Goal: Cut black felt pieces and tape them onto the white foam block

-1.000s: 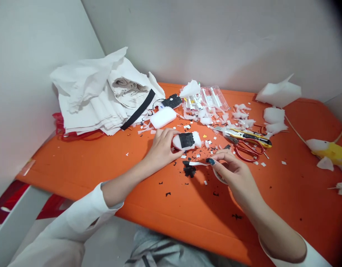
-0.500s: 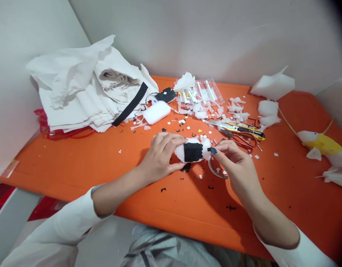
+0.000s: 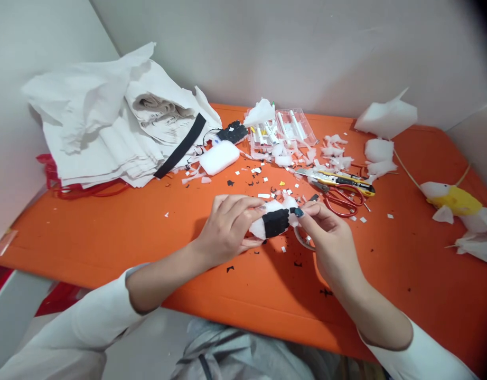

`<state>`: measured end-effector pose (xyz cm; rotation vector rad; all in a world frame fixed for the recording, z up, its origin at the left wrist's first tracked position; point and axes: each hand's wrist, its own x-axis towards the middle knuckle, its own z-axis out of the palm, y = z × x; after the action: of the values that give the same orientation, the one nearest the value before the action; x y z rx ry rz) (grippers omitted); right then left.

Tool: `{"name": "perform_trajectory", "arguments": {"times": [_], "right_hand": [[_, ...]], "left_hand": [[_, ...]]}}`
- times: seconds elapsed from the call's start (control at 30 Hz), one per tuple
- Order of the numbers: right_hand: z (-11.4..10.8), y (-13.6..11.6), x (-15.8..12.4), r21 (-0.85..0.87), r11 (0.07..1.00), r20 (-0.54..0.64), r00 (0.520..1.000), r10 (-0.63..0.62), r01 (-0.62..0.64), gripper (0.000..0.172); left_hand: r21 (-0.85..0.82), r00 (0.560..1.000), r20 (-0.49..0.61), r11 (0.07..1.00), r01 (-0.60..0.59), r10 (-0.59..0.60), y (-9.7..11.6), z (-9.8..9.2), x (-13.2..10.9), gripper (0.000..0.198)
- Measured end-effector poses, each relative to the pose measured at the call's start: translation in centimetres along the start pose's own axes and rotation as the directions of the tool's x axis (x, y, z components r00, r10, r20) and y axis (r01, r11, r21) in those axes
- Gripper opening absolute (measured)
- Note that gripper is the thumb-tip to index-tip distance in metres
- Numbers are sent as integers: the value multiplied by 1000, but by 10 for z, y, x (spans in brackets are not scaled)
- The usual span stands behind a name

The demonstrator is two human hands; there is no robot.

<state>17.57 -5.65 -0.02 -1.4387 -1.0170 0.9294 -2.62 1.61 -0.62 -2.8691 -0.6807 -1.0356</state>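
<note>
My left hand (image 3: 231,224) is closed around a white foam fish-like shape (image 3: 258,228) that has a black scalloped patch (image 3: 276,222) on its side. At the shape's right end, my right hand (image 3: 326,227) pinches a small black strip (image 3: 292,210) between thumb and finger, close against the foam. Part of a pale tape ring (image 3: 302,240) shows just below, half hidden by the right hand. Red-handled scissors (image 3: 344,199) and a yellow utility knife (image 3: 352,183) lie beyond the right hand.
White cloth sheets (image 3: 96,121) with a black strip (image 3: 182,146) are piled at the left. A white foam block (image 3: 219,158) and a clear marker case (image 3: 297,126) lie at the back. Foam scraps and paper bits are scattered around. A yellow-and-white fish (image 3: 453,199) is at the right.
The foam shape has tilted, its right end raised a little, with both hands still on it. The black strip now sits nearer the black patch. The whole view has shifted slightly.
</note>
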Motion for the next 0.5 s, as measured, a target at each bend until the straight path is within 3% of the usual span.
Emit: {"name": "perform_trajectory", "arguments": {"times": [0.5], "right_hand": [[-6,-5,4,5,999,71,996,51,-51,17]], "left_hand": [[64,999,13,997,-33,32,1,-2,2,41]]}}
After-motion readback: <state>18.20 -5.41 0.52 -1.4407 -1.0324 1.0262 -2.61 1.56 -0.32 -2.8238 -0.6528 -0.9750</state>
